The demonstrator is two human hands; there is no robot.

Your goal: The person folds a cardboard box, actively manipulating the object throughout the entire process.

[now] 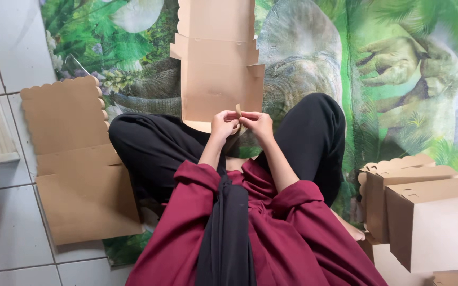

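Observation:
A flat brown cardboard box blank (219, 69) lies unfolded on the mat in front of my crossed legs. My left hand (223, 125) and my right hand (257, 125) meet at its near edge. Both pinch a small upright cardboard tab (238, 109) between the fingertips. The near part of the blank is hidden behind my hands.
A stack of flat cardboard blanks (78, 159) lies on the left, half on white floor tiles (6, 228). Several folded brown boxes (430, 217) stand at the right. A green patterned mat (398, 79) covers the floor beneath me.

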